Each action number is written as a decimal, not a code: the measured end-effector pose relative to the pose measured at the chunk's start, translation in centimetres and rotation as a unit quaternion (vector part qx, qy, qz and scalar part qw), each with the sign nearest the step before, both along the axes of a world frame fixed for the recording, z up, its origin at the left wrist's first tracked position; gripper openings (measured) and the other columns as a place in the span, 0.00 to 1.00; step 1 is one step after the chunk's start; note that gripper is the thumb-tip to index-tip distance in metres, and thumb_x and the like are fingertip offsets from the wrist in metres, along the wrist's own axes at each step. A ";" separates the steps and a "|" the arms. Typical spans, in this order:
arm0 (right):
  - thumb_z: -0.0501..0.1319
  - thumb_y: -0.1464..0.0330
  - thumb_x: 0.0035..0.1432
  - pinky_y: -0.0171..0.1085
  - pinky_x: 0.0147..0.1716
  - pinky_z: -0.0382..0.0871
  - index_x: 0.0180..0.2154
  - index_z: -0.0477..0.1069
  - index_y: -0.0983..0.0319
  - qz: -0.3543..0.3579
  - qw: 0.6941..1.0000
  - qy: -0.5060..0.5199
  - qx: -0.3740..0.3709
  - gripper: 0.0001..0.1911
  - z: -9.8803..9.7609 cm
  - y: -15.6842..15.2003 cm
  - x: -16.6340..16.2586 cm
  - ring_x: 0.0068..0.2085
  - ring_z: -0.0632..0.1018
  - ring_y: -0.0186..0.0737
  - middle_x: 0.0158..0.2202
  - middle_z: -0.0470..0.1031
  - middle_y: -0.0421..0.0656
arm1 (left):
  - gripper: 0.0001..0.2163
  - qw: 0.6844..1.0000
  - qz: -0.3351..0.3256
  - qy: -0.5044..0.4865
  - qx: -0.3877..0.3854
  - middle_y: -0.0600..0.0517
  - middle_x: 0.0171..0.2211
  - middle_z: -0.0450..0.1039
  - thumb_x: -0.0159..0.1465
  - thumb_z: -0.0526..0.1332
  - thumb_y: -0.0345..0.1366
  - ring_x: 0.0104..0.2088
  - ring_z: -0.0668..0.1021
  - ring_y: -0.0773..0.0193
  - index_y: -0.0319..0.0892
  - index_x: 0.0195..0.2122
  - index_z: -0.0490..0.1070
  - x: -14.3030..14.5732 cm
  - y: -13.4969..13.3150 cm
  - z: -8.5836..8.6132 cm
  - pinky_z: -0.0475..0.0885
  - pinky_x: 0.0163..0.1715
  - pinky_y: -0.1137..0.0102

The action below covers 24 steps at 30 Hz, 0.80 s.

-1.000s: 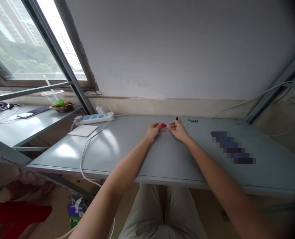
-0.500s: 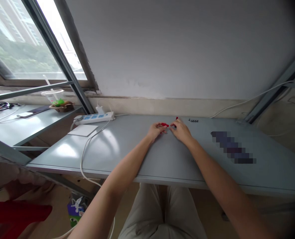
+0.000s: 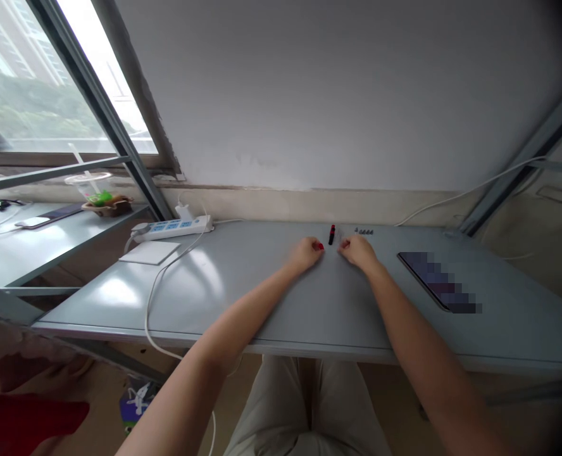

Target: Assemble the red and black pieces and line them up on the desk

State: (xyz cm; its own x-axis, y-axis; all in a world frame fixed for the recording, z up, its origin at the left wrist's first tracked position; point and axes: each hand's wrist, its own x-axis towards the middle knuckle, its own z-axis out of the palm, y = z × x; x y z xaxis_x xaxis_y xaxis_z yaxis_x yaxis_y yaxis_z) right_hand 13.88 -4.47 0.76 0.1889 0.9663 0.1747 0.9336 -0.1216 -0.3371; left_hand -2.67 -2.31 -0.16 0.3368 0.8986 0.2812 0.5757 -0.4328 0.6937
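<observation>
Two bare hands lie apart on the grey metal desk (image 3: pixel 262 297), towards its far edge. A small glossy red piece (image 3: pixel 319 246) touches the left hand (image 3: pixel 305 254), its grip unclear. The right hand (image 3: pixel 357 251) curls just beside a slim black cylinder (image 3: pixel 331 235), with tiny dark screws (image 3: pixel 364 232) beyond.

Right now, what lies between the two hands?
In the head view, a small black cylinder with a red tip lies slightly forward of the gap between the left hand and right hand.
</observation>
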 end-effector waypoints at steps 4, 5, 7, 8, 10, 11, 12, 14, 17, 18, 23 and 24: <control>0.61 0.65 0.47 0.33 0.28 0.61 0.29 0.73 0.62 -0.019 1.000 0.016 -0.002 0.07 -0.4 0.1 -0.1 0.32 0.74 0.38 0.30 0.75 0.45 | 0.06 0.997 -0.006 0.069 0.015 0.46 0.30 0.73 0.53 0.59 0.35 0.29 0.73 0.63 0.40 0.30 0.71 1.9 0.2 0.9 0.64 0.31 0.70; 0.60 0.65 0.47 0.33 0.29 0.61 0.29 0.74 0.61 -0.022 1.000 0.020 0.000 0.08 -0.4 0.2 0.0 0.32 0.74 0.39 0.30 0.75 0.46 | 0.06 0.997 -0.001 0.078 0.010 0.46 0.30 0.74 0.53 0.58 0.35 0.30 0.73 0.62 0.40 0.30 0.71 2.2 0.2 1.0 0.64 0.31 0.70; 0.60 0.65 0.48 0.33 0.29 0.61 0.30 0.74 0.62 -0.025 0.999 0.027 0.003 0.08 -0.5 0.2 0.0 0.33 0.74 0.39 0.30 0.75 0.46 | 0.07 0.996 0.012 0.094 -0.001 0.45 0.31 0.74 0.54 0.57 0.35 0.32 0.73 0.61 0.39 0.31 0.71 2.8 0.3 1.0 0.64 0.32 0.70; 0.60 0.64 0.48 0.33 0.29 0.62 0.30 0.74 0.62 -0.027 0.999 0.030 0.003 0.08 -0.6 0.2 0.1 0.33 0.74 0.39 0.31 0.75 0.46 | 0.07 0.995 0.020 0.101 -0.006 0.45 0.31 0.74 0.54 0.57 0.35 0.33 0.74 0.61 0.39 0.32 0.71 3.1 0.3 0.9 0.65 0.33 0.70; 0.60 0.65 0.48 0.33 0.30 0.62 0.31 0.74 0.61 -0.030 0.999 0.032 0.003 0.08 -0.7 0.3 0.2 0.34 0.74 0.39 0.31 0.75 0.46 | 0.08 0.993 0.034 0.113 -0.015 0.44 0.32 0.74 0.55 0.55 0.35 0.35 0.74 0.60 0.40 0.33 0.71 3.5 0.4 0.5 0.65 0.34 0.69; 0.60 0.65 0.48 0.33 0.30 0.62 0.31 0.74 0.61 -0.033 0.999 0.034 0.003 0.08 -0.7 0.3 0.2 0.34 0.74 0.40 0.31 0.75 0.46 | 0.09 0.992 0.041 0.118 -0.018 0.44 0.33 0.74 0.55 0.55 0.36 0.36 0.74 0.60 0.40 0.34 0.71 3.6 0.4 0.3 0.65 0.35 0.69; 0.60 0.65 0.48 0.33 0.30 0.62 0.31 0.74 0.61 -0.035 0.999 0.037 0.003 0.08 -0.9 0.3 0.2 0.35 0.75 0.40 0.32 0.75 0.46 | 0.09 0.991 0.046 0.122 -0.019 0.44 0.33 0.74 0.56 0.55 0.36 0.37 0.74 0.59 0.40 0.34 0.71 3.7 0.5 0.0 0.66 0.36 0.69; 0.60 0.65 0.48 0.33 0.30 0.62 0.32 0.73 0.62 -0.038 0.998 0.045 0.003 0.09 -1.1 0.4 0.3 0.35 0.75 0.40 0.32 0.76 0.46 | 0.09 0.990 0.052 0.128 -0.017 0.44 0.35 0.73 0.56 0.55 0.36 0.39 0.73 0.59 0.41 0.34 0.71 4.0 0.7 -0.4 0.65 0.38 0.67; 0.60 0.65 0.49 0.33 0.31 0.62 0.33 0.73 0.62 -0.041 0.997 0.059 0.007 0.09 -1.6 0.5 0.5 0.36 0.75 0.40 0.33 0.76 0.46 | 0.07 0.990 0.065 0.125 -0.008 0.45 0.35 0.73 0.55 0.56 0.37 0.40 0.73 0.57 0.41 0.32 0.70 4.3 0.9 -0.9 0.65 0.40 0.65; 0.60 0.65 0.49 0.33 0.31 0.62 0.33 0.73 0.62 -0.042 0.997 0.061 0.009 0.10 -1.8 0.5 0.5 0.36 0.75 0.39 0.33 0.76 0.46 | 0.07 0.990 0.072 0.120 -0.004 0.45 0.34 0.73 0.54 0.57 0.37 0.40 0.73 0.57 0.41 0.31 0.70 4.3 0.9 -1.0 0.64 0.40 0.64; 0.60 0.64 0.49 0.33 0.32 0.63 0.35 0.74 0.62 -0.042 0.997 0.060 0.016 0.11 -2.2 0.8 0.7 0.36 0.75 0.39 0.34 0.76 0.47 | 0.06 0.993 0.093 0.078 0.017 0.43 0.33 0.72 0.53 0.60 0.38 0.41 0.71 0.53 0.40 0.27 0.69 4.5 0.8 -1.2 0.63 0.42 0.61; 0.60 0.63 0.49 0.33 0.32 0.63 0.35 0.74 0.62 -0.042 0.997 0.059 0.016 0.11 -2.2 0.8 0.7 0.36 0.75 0.39 0.34 0.76 0.47 | 0.06 0.993 0.092 0.073 0.019 0.42 0.33 0.72 0.52 0.60 0.38 0.41 0.71 0.53 0.40 0.27 0.69 4.4 0.7 -1.2 0.63 0.42 0.61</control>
State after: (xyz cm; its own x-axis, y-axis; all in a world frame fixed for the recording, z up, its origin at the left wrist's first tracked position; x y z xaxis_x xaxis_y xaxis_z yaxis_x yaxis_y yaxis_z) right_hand 14.61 -3.68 -1.41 0.2896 0.9407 0.1768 0.8740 -0.1846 -0.4494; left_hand 1.77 -1.57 -1.35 0.2069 0.9386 0.2760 0.7407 -0.3346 0.5826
